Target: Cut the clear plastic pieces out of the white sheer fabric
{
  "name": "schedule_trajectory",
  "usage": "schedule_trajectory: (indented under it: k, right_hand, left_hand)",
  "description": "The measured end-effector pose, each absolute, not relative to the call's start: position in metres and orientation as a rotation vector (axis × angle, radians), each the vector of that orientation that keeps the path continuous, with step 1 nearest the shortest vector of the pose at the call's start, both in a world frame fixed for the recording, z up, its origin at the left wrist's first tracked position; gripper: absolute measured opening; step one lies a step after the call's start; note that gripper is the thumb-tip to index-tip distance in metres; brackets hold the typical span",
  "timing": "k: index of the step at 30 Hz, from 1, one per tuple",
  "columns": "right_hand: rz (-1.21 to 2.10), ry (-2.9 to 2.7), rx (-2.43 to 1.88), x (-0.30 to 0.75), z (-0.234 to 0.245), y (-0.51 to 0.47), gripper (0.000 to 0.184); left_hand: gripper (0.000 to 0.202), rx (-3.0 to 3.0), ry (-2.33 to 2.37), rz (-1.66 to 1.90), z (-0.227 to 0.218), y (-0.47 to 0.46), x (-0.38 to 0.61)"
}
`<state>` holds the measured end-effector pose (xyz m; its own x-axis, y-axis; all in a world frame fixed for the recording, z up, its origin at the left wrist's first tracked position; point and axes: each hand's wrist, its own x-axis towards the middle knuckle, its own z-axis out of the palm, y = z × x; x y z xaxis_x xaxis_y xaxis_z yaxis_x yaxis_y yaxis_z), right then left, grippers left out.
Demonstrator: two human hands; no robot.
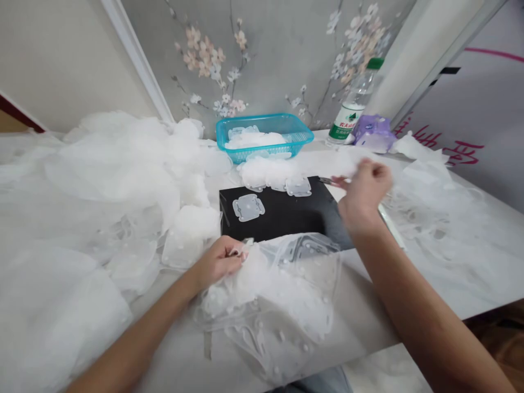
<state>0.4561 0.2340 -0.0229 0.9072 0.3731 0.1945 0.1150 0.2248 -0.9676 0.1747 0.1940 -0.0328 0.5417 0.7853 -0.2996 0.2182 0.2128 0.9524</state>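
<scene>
From where I sit, the view looks down on a pale marbled counter (368, 289) backed by grey wallpaper with pink and white blossoms (262, 49). A white door frame runs up on the left, and pink lettering (462, 153) shows on a sheet at the far right. Billowing heaps of white plastic film (114, 164) cover the left of the counter, and more lies to the right. At the back sit a turquoise plastic basket (286, 117) holding white film pieces, a water bottle with a green cap (352, 109), and a purple packet (372, 134).

Mid-counter lies a flat black box (278, 213), with small clear moulded pieces (248, 208) on top. My left hand (216, 263) is just in front of it, its fingers (235, 252) clenched on the edge of a studded film sheet (270, 305) that spreads over the near counter and partly over the box's front corner. My right hand (364, 194) is raised above the box's right corner, its fingers (341, 182) curled closed in a pinch around a slim metal tool (327, 179). The hand hides most of the tool, so I cannot tell exactly what it is.
</scene>
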Motion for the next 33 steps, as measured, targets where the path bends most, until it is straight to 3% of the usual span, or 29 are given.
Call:
schedule_trajectory:
  k: [3,7,9,11,14,19,21,23,26,28,30,33]
  right_hand:
    - [-0.009,-0.504,-1.396,0.477,-0.027,0.238,0.016]
    - [0.129,-1.045,-1.488,0.460,-0.040,0.238,0.005]
    - [0.197,-1.406,-1.503,0.438,-0.042,0.234,0.017]
    - [0.359,-1.676,-1.419,0.417,-0.039,0.226,0.032]
    - [0.882,-1.823,-1.250,0.395,-0.031,0.213,0.045]
    - [1.250,-1.762,-1.254,0.383,-0.032,0.207,0.029]
    - [1.380,-1.580,-1.184,0.380,-0.031,0.206,0.032]
    - [1.448,-1.347,-1.141,0.375,-0.027,0.203,0.030]
    - [1.487,-1.126,-1.168,0.368,-0.018,0.197,0.023]
    - [1.490,-1.073,-1.213,0.366,-0.015,0.194,0.022]
    - [1.401,-1.139,-1.267,0.367,-0.016,0.193,0.034]
    - [1.014,-1.524,-1.246,0.371,-0.019,0.193,0.051]
  left_hand:
    - [0.015,1.280,0.910,0.488,-0.034,0.195,0.173]
    - [0.008,1.120,0.935,0.725,-0.033,0.204,0.176]
    - [0.012,0.976,0.962,0.840,-0.031,0.207,0.178]
    - [0.014,0.762,0.995,0.887,-0.028,0.209,0.178]
    - [0.013,0.518,1.037,0.856,-0.023,0.209,0.179]
    - [0.014,0.448,1.041,0.816,-0.018,0.208,0.177]
    - [0.025,0.476,1.024,0.783,-0.020,0.207,0.173]
    - [0.051,0.565,1.001,0.750,-0.023,0.205,0.169]
    - [0.068,0.781,1.003,0.685,-0.026,0.204,0.166]
    - [0.061,0.902,1.060,0.612,-0.025,0.203,0.169]
    - [0.049,0.967,1.138,0.598,-0.024,0.203,0.174]
    - [0.037,0.973,1.206,0.676,-0.026,0.204,0.179]
